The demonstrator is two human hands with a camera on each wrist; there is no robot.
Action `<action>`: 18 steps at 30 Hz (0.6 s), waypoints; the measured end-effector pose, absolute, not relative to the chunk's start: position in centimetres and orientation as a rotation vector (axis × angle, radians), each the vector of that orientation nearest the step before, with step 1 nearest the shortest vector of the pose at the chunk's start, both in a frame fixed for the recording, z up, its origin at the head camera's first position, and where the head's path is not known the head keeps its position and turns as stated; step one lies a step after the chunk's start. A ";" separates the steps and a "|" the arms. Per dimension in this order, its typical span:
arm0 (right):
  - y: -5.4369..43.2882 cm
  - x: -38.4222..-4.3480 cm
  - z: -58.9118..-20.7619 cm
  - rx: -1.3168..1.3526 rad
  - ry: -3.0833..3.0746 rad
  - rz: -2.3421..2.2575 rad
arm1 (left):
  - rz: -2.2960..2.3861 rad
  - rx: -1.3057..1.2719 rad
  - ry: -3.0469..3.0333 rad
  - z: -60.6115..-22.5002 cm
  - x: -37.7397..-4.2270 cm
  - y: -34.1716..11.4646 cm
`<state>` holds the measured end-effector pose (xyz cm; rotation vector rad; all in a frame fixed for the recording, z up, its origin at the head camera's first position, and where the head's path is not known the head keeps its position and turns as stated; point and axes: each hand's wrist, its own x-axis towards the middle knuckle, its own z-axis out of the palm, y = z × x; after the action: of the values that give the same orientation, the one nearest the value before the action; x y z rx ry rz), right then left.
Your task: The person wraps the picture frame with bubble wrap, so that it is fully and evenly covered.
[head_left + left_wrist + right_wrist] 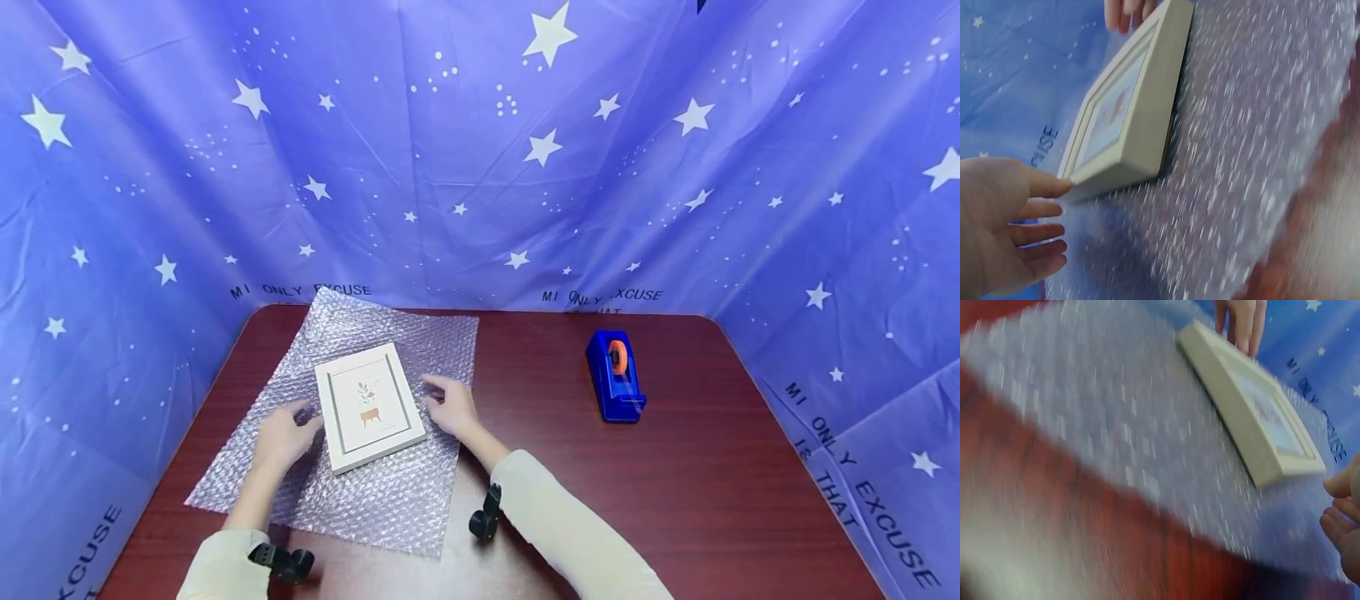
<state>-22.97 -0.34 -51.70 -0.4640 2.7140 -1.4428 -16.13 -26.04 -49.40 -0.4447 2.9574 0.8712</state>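
A cream picture frame (371,403) with a potted-plant print lies face up, slightly turned, on a sheet of clear bubble wrap (386,512). By its left edge is my left hand (283,435); in the left wrist view its thumb is at the frame's corner and the other fingers are loosely extended. Whether that thumb touches the frame I cannot tell. My right hand (453,405) hovers just off the right edge, over the bubble wrap, fingers relaxed. A small gap shows between the right hand (1344,512) and the frame (1254,419) in the right wrist view.
A blue tape dispenser (617,379) with an orange roll of tape (618,357) stands at the right of the dark red wooden table (697,483). Blue curtains (480,150) with white stars enclose the table's back and sides.
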 end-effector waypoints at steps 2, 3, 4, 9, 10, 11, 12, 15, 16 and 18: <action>0.4 -23.3 -51.6 -0.623 2.812 -1.282 | 0.844 -0.425 2.966 -49.5 -15.8 -26.8; 0.6 -23.4 -51.5 -0.701 2.843 -1.187 | 0.824 -0.407 2.977 -49.6 -15.6 -27.2; 0.8 -23.5 -51.5 -0.775 2.859 -1.096 | 0.796 -0.377 3.000 -49.8 -15.4 -27.6; 1.2 -23.6 -51.4 -0.924 2.870 -0.653 | 0.658 -0.168 3.088 -51.1 -14.6 -28.7; 1.3 -23.6 -51.4 -0.919 2.870 -0.596 | 0.644 -0.133 3.098 -51.3 -14.5 -28.8; 1.4 -23.5 -51.5 -0.915 2.875 -0.554 | 0.634 -0.109 3.104 -51.5 -14.5 -28.8; 1.5 -23.5 -51.5 -0.910 2.884 -0.518 | 0.625 -0.094 3.109 -51.5 -14.5 -28.7; 2.0 -23.5 -51.6 -0.879 2.894 -0.509 | 0.608 -0.077 3.125 -51.6 -14.6 -28.4; 2.1 -23.5 -51.6 -0.871 2.893 -0.525 | 0.601 -0.079 3.127 -51.6 -14.7 -28.3; 2.5 -23.5 -51.7 -0.858 2.893 -0.565 | 0.589 -0.073 3.133 -51.5 -14.8 -28.1</action>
<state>-23.47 2.47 -51.70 -0.8584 2.8927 -0.5648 -14.76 -28.14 -51.55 -0.0733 3.1327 0.5886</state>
